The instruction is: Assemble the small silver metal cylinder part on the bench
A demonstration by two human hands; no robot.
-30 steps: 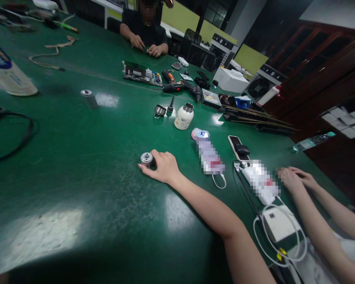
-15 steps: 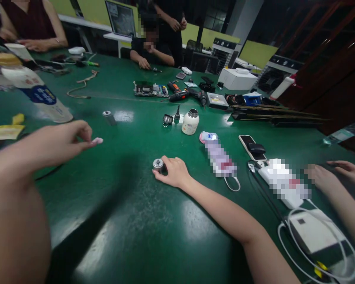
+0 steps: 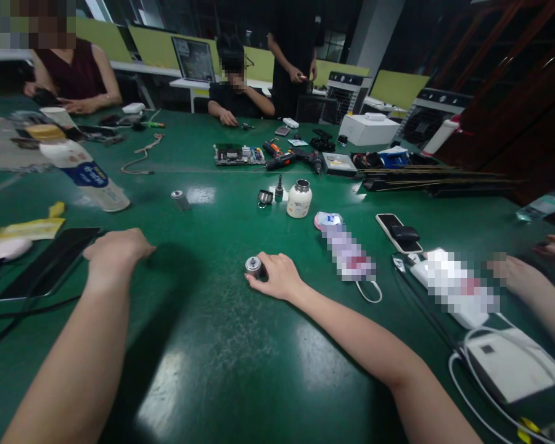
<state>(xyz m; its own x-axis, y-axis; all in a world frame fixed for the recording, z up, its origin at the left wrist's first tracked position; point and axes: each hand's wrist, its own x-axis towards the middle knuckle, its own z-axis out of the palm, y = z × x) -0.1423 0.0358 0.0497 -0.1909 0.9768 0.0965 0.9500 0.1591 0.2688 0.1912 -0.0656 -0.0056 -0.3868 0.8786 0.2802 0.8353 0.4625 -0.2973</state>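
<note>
Silver cylinder [image 3: 253, 265], upright on the green desk [image 3: 226, 382], grasped by the fingers of the right hand [image 3: 282, 277]; 1 similar cylinder [image 3: 180, 199] stands ungrasped, apart. Left hand [image 3: 116, 251]: beside the black tablet [image 3: 49, 262], finger state indiscernible.

The metal cylinder [image 3: 253, 266] is short and silvery, with a round, flat, shiny top. A small darker knob rises at the middle of that top, ringed by marks too small to make out. It stands on end with the top facing up, on the green table [image 3: 231, 382], held between the thumb and fingers of the right hand [image 3: 281, 276], which cover part of its side.

The second cylinder [image 3: 180, 199] is also short and round, with a pale, bright top and a grey side. It appears to stand on end on the table, well apart from the metal cylinder, farther away and to its left. Its finer details are too small to tell.
</note>
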